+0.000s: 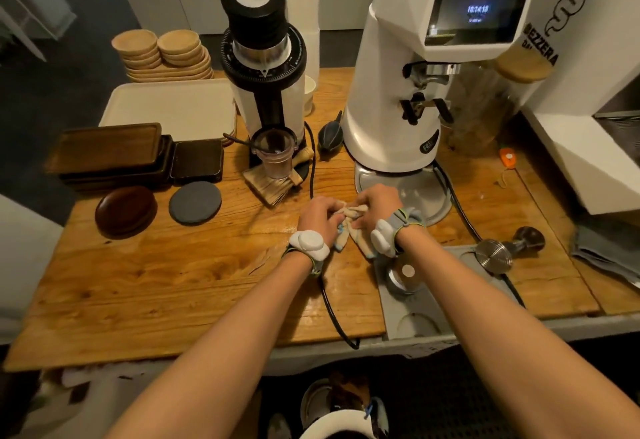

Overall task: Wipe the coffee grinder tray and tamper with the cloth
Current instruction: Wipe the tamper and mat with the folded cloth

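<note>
Both hands meet over the wooden counter (pixel 194 286). Left hand (pixel 317 217) and right hand (pixel 375 201) each have fingers curled around a bunched pale cloth (pixel 349 227); its folds hide most fingertips. White sensor pods strapped at both wrists.

Tamper (pixel 507 248) lies on its side on a grey mat (pixel 450 314), right of the hands, untouched. A forearm covers part of the mat.

Grinder tray (pixel 415 193), metal, sits just beyond the right hand, under the white grinder (pixel 401 92). Its screen shows digits, too blurred to read.

Black cable (pixel 332 310) runs under the left wrist.

Far right: machine panel lettered "BEZZERA" (pixel 542 47), cut off. A second, black-topped grinder (pixel 266 68) stands behind left, with wooden saucers (pixel 162 54) stacked beyond.
</note>
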Available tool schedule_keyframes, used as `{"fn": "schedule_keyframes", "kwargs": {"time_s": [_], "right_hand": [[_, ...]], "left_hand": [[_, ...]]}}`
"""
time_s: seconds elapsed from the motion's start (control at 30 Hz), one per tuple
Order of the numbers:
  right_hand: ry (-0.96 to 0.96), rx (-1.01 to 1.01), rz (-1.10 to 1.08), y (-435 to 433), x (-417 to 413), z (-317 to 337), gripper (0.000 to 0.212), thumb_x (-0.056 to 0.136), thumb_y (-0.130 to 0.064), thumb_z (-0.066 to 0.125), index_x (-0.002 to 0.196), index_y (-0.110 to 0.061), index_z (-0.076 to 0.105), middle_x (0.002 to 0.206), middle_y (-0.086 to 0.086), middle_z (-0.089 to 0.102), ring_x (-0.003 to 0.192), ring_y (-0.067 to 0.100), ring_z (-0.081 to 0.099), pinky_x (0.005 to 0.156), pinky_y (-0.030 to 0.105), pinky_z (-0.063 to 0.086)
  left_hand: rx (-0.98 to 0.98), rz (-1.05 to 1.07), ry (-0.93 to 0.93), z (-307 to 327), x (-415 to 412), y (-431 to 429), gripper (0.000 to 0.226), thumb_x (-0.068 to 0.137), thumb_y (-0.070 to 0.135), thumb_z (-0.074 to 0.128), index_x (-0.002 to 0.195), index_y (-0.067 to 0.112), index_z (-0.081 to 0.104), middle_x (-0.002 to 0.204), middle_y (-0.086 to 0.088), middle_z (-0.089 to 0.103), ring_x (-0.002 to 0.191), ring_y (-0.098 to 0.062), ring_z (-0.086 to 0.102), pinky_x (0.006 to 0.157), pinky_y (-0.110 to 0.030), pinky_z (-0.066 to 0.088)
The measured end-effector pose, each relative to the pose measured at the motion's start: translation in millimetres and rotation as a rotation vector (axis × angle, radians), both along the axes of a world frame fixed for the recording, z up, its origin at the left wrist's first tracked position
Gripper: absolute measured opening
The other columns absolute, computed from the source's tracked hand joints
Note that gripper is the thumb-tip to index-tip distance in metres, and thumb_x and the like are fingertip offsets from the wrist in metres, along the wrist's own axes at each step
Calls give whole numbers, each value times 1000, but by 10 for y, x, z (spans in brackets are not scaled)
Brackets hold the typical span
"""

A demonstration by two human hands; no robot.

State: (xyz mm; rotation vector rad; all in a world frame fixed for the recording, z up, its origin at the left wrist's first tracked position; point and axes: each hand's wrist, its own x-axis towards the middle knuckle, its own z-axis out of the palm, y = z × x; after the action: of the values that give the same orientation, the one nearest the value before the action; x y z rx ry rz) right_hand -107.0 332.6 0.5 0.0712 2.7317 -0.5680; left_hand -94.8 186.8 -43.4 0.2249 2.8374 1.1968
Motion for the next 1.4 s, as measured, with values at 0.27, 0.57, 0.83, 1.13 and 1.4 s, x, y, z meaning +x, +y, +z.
{"fn": "schedule_keyframes", "kwargs": {"time_s": [0.27,0.57,0.83,1.13,1.4], "right_hand": [[41,0,97,25,-494,-65,46,75,-29,81,118,-20,71,119,7,68,111,24,61,92,27,46],[65,-60,123,45,-676,-125,44,75,-30,82,116,-19,72,117,6,69,107,23,63,85,24,45],[50,-106,265,253,-381,-95,45,66,-34,87,106,-18,75,102,0,69,86,11,54,70,21,34],[6,-53,367,651,16,-38,45,62,-36,90,103,-27,77,96,-2,74,83,11,61,67,20,43],[-35,-56,319,995,212,-16,39,64,-33,89,100,-27,78,95,-1,74,82,14,62,71,26,47]], "left_hand": [[-65,123,18,26,-386,60,15,86,15,71,99,8,75,101,-9,69,96,-24,64,82,-24,41],[-120,219,30,16,-501,96,20,91,20,66,108,11,73,105,-6,69,101,-23,63,85,-26,42],[-96,234,13,19,-98,126,16,85,21,74,99,13,75,90,4,66,77,-7,56,61,-7,37],[0,128,-115,49,307,395,9,76,20,82,83,15,77,79,5,73,68,-6,63,56,-10,47],[-133,-15,-170,174,309,709,13,73,27,84,78,16,79,76,5,75,75,-13,70,70,-33,60]]}}
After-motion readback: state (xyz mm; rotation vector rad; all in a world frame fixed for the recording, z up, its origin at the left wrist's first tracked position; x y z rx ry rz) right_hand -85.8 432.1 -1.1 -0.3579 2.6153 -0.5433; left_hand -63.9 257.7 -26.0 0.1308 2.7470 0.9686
